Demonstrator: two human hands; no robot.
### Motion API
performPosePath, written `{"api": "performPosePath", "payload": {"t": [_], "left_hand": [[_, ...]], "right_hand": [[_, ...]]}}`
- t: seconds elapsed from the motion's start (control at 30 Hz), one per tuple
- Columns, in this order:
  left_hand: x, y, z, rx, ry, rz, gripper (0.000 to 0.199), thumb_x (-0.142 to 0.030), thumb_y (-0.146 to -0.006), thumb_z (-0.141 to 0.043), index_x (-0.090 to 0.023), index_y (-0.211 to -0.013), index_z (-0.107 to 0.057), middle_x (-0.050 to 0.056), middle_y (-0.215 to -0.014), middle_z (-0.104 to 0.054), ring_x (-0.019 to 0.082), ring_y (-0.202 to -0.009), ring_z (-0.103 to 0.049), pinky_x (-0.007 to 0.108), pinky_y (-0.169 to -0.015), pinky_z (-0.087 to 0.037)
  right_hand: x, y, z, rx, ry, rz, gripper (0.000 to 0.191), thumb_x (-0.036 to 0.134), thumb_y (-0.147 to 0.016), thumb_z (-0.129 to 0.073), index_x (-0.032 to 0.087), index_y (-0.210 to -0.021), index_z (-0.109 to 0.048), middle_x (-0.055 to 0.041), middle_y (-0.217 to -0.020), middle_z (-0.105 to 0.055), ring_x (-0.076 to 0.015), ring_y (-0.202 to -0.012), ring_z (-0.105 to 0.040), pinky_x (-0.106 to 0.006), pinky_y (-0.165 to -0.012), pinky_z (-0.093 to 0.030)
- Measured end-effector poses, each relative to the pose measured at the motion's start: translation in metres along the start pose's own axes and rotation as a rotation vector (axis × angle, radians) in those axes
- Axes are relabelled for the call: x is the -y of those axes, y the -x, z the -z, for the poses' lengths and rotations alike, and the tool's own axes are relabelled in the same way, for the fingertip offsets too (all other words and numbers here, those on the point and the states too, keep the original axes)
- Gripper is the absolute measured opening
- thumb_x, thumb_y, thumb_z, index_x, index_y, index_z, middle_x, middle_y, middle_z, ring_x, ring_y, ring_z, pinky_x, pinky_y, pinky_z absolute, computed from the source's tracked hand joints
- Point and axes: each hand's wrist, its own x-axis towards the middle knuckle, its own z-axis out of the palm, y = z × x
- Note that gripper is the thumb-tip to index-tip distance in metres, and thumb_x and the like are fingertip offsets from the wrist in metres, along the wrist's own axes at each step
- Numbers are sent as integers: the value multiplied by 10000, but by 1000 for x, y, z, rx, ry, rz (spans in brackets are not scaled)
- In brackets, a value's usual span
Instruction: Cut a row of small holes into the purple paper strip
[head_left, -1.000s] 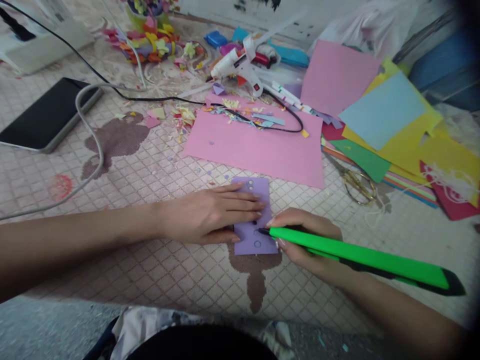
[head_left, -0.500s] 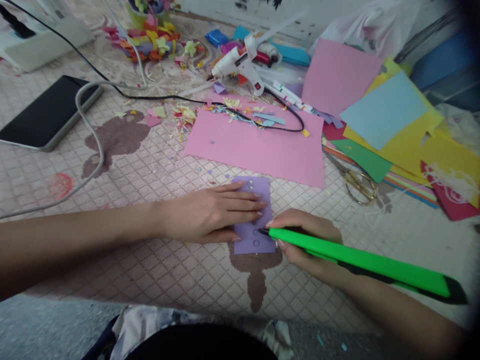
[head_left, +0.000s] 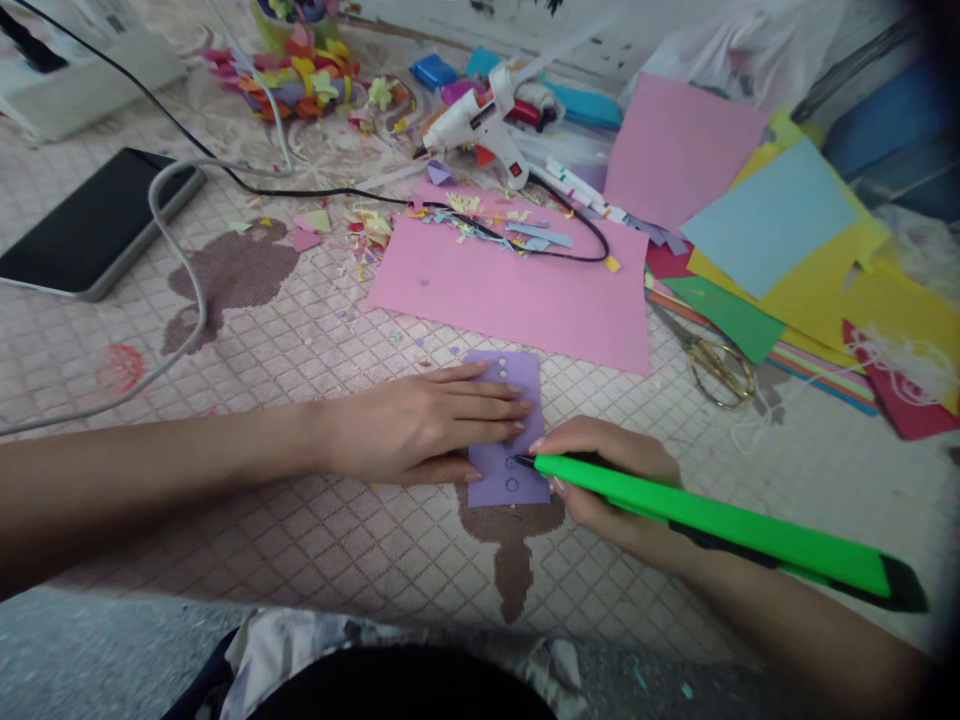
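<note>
A small purple sheet (head_left: pixel 529 490) lies flat on the patterned cloth, with little round holes near its top and two small circles near its bottom. My left hand (head_left: pixel 427 425) rests palm down across its left and middle part, fingers stretched out and covering some of it. In my right hand (head_left: pixel 611 455), at the sheet's right edge, is a long bright green utility knife (head_left: pixel 712 515) with a dark tip. That tip is at the upper of the two bottom circles; whether it presses into the sheet I cannot tell.
Beyond the purple sheet is a pink sheet (head_left: pixel 517 290) with paper scraps and a black cord. A white glue gun (head_left: pixel 480 125) lies behind it. Gold-handled scissors (head_left: pixel 716 370) and coloured sheets (head_left: pixel 772 220) are on the right. A phone (head_left: pixel 94 225) and grey cable (head_left: pixel 199 290) lie left.
The green knife has shifted very slightly to the left, its back end swinging down a little. My left hand and the purple sheet stay in place.
</note>
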Motion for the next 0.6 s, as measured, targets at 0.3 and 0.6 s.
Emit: {"api": "performPosePath", "payload": {"t": [0.3, 0.6], "left_hand": [[0, 0, 0, -1, 1, -4, 475, -317, -978, -481, -96, -1398, -457, 125, -1505, -394, 226, -1424, -344, 432, -1232, -156], [0, 0, 0, -7, 19, 3, 469, -319, -983, -475, -119, -1407, -453, 124, -1499, -403, 227, -1418, -356, 434, -1227, -173]], "right_hand": [[-4, 3, -4, 37, 45, 71, 281, 40, -776, -571, 236, -964, -646, -33, -848, -724, -159, -759, -713, -266, -667, -585], [-5, 3, 3, -25, -79, -90, 203, 81, -792, -594, 228, -912, -665, -17, -812, -729, -134, -680, -688, -230, -592, -556]]}}
